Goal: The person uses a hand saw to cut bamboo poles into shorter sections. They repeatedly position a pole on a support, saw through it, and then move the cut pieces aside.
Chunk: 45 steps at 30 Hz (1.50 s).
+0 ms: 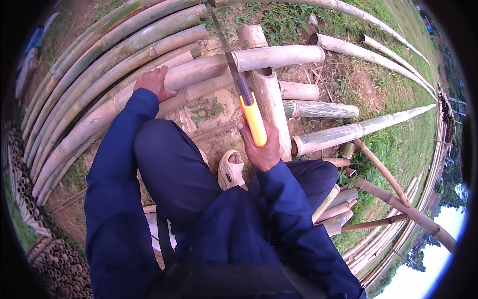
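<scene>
My right hand (263, 147) is wrapped around the orange and yellow handle of a hand saw (254, 119). The saw's dark blade lies across a long bamboo pole (279, 57), touching or just above it; I cannot tell how deep it sits. Left of the blade, my left hand (153, 83) presses on the same pole, palm down with the thumb apart. Under the pole's right part, a thick bamboo piece (269, 94) lies crosswise with a notch near the blade.
Several bamboo poles (164, 30) lie side by side at the left. Short cut pieces (298, 91) and longer poles (343, 132) rest on the right. Stacked bamboo (62, 266) shows at the lower left. My sandalled foot (231, 169) is on the dirt below the pole.
</scene>
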Available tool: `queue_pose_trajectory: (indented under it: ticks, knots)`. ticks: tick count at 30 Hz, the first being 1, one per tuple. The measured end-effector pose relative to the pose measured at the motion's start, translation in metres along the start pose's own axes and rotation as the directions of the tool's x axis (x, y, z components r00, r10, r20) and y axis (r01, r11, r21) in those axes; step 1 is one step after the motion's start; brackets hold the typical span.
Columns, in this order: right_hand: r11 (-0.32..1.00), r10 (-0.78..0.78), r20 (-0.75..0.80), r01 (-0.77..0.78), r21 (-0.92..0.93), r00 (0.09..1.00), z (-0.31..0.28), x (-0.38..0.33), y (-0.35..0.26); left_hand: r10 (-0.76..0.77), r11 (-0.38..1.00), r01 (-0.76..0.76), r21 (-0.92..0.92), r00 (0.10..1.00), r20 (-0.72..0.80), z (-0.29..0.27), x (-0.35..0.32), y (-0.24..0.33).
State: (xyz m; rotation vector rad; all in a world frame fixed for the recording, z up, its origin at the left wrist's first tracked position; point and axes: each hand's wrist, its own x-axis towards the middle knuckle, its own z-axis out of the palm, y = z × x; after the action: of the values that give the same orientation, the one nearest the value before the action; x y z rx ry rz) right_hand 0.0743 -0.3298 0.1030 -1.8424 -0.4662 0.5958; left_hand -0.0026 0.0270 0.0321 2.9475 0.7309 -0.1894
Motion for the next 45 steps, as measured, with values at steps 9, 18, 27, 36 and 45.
queue_pose_trajectory:
  ticks: [9, 18, 27, 36, 45]
  knots:
    - [0.99, 0.106, 0.003, -0.105, -0.098, 0.994, -0.057, -0.128, -0.041, -0.011, 1.0, 0.01, 0.021, 0.999, 0.052, 0.007, 0.003, -0.003]
    - [0.998, 0.07, 0.02, -0.07, -0.004, 0.997, -0.036, -0.071, -0.008, 0.03, 0.999, -0.032, 0.023, 0.997, 0.074, -0.004, 0.007, -0.004]
    - [0.999, -0.027, 0.006, 0.026, 0.048, 1.0, -0.015, 0.005, -0.025, 0.02, 0.999, -0.015, -0.043, 0.994, 0.111, -0.003, 0.013, -0.005]
    - [0.985, -0.169, -0.06, 0.171, 0.032, 0.984, -0.01, 0.007, -0.008, 0.057, 0.998, -0.055, -0.035, 0.997, 0.054, -0.007, 0.01, 0.0]
    - [0.978, -0.199, -0.041, 0.201, 0.051, 0.979, 0.0, 0.032, 0.0, 0.053, 0.998, -0.051, -0.03, 0.996, 0.072, -0.009, 0.019, 0.004]
